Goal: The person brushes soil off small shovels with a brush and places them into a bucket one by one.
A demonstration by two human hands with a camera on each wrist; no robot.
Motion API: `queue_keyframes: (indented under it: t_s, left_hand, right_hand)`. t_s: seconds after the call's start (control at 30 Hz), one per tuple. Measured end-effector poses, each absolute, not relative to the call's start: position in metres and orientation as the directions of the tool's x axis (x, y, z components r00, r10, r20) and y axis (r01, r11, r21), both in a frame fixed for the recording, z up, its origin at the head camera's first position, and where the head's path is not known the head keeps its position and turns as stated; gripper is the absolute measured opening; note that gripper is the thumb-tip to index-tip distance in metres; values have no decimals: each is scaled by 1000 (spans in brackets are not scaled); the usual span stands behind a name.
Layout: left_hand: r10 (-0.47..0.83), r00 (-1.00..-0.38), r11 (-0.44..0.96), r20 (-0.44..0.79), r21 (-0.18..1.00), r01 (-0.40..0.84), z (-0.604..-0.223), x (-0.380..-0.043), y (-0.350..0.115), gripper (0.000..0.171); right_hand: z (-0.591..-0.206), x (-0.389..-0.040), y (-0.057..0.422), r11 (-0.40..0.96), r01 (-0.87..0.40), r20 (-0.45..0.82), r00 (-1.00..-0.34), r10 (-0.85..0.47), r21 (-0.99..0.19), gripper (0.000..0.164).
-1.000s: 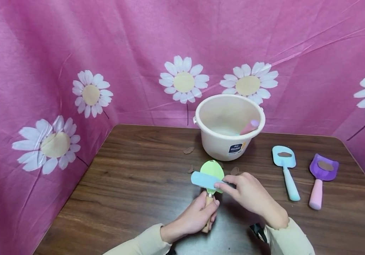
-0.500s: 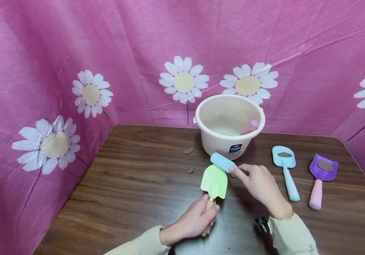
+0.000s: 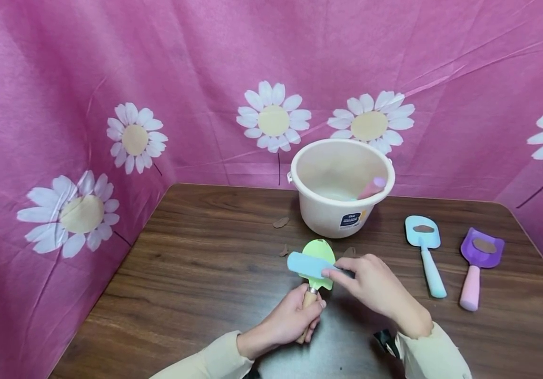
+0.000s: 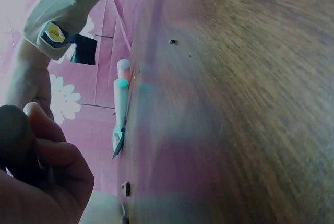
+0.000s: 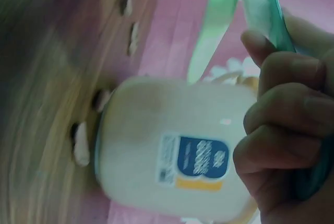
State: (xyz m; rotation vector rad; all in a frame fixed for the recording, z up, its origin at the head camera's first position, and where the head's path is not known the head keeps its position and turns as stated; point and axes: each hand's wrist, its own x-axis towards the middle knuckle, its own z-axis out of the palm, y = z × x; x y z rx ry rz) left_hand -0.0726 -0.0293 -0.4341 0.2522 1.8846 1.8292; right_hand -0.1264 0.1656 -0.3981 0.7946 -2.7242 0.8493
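Note:
My left hand (image 3: 287,318) grips the wooden handle of a light green garden trowel (image 3: 319,250), its blade pointing toward the bucket. In my right hand (image 3: 380,289) is a light blue brush (image 3: 305,265), pinched near its head and lying across the trowel blade, covering the middle of it. The right wrist view shows the brush's pale face (image 5: 258,10) angled against the green trowel (image 5: 215,20), with my fingers curled round the teal handle. In the left wrist view, my left fingers (image 4: 60,156) curl round the dark-looking handle end.
Beyond the trowel stands a cream bucket (image 3: 335,218) holding a pink-and-purple handled tool (image 3: 372,188). Brown flakes (image 3: 280,223) lie near it. On the right rest a light blue shovel (image 3: 424,242) and a purple shovel (image 3: 479,258), each with a brown patch on its blade. A pink curtain backs the table.
The brush went from across the trowel blade to its far right edge, then back across the middle. The trowel blade tilted toward me and then away again. Both hands kept their grip.

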Motion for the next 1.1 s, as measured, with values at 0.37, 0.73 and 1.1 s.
queue_keyframes:
  t_s: [0.37, 0.73, 1.1]
  left_hand:
    - [486, -843, 44, -233, 969, -242, -434, -72, -31, 15]
    - [465, -842, -13, -273, 949, -315, -438, -73, -31, 13]
    - [403, -861, -103, -311, 919, -380, -429, -79, -34, 20]
  right_hand:
    - [-405, -135, 177, 799, -319, 195, -947, -254, -509, 29]
    - [-405, -136, 187, 845, -214, 211, -970, -123, -490, 36]
    - [-397, -120, 172, 681, -572, 377, -818, -434, -457, 11]
